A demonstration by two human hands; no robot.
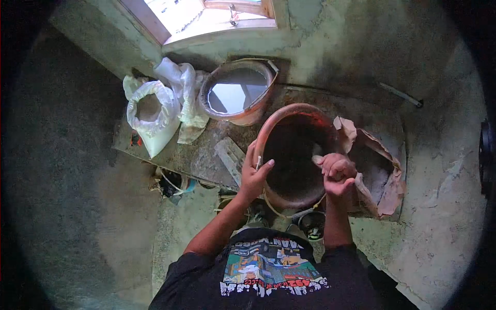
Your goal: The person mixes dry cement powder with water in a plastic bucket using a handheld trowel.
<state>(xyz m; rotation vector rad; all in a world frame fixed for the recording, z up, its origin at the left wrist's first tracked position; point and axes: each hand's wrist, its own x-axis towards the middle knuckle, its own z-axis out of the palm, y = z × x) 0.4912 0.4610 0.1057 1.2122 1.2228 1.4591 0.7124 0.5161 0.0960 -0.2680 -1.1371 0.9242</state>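
Observation:
A large reddish-brown bucket (267, 135) is tilted on the worktop in front of me, its inside dark. My left hand (254, 175) grips its left rim, thumb over the edge and fingers along the outer wall. Over the right side of the opening, my right hand (338, 173) is closed in a fist. A small pale shape shows by its fingers; I cannot tell what it is. Right beside that hand stands an opened paper sack (395, 191) with torn edges and grey powder (369, 168) inside.
A second bucket (248, 116) of water stands behind, under the window. Left of it are a white sack (160, 132) with a rolled-open top and crumpled plastic (188, 98). A flat board (230, 157) lies near my left hand. Below the worktop sits a dark container (312, 226).

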